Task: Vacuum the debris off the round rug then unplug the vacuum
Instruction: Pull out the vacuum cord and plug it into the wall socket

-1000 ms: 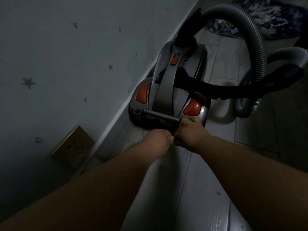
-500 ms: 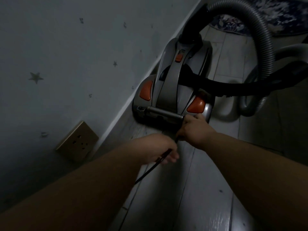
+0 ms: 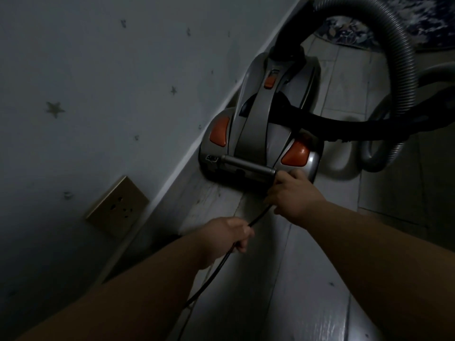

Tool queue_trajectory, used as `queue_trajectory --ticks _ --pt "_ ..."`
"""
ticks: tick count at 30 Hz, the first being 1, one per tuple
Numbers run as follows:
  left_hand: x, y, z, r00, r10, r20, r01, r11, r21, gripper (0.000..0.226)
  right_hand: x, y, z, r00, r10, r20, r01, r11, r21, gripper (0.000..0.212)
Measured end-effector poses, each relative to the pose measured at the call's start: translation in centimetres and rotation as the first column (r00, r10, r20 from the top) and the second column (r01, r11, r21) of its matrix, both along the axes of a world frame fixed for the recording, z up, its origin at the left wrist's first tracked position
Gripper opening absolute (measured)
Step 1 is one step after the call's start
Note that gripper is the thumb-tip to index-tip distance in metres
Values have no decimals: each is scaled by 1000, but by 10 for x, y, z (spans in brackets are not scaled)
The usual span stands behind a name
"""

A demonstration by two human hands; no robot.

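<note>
**Dim view down along a wall.** Lower left: a socket (image 3: 117,206) is set in the wall, low down. Lower centre: your left hand (image 3: 227,236) is clenched around the black cord (image 3: 258,217), which runs from beneath your forearm up and right to your other hand. Centre: the vacuum (image 3: 258,124) stands on the floor against the skirting, rear end toward you. Right of centre: your right hand (image 3: 293,195) is at the vacuum's rear, fingers curled on the cord there. Upper right: the hose (image 3: 394,45) arcs over the floor. The rug (image 3: 418,18) lies beyond it at the frame's top edge.
</note>
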State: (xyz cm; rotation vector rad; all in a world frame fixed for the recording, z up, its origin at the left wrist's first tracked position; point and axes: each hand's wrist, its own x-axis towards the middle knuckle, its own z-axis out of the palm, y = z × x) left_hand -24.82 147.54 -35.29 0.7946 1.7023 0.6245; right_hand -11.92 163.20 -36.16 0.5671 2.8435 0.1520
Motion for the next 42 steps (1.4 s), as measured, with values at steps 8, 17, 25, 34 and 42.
queue_trajectory --ticks 8,17,25,34,42 --pt "-8 -5 2 994 -33 100 38 998 -46 20 -8 -22 -17 986 -158 -50 157 987 -22 33" --pt "25 62 -6 999 52 10 -48 965 -257 12 -6 -10 -20 989 -124 -84 120 991 -53 36" --pt "34 74 -35 995 72 -73 -90 951 -295 14 3 -1 -18 1000 10 20 -11 999 51 37" --pt "20 44 -40 990 144 -2 -140 963 -229 20 0 -2 -19 1000 -11 21 9 998 65 40" --pt "13 17 -25 993 71 90 -65 995 -72 23 -5 -14 -25 994 -92 53 85 989 122 41"
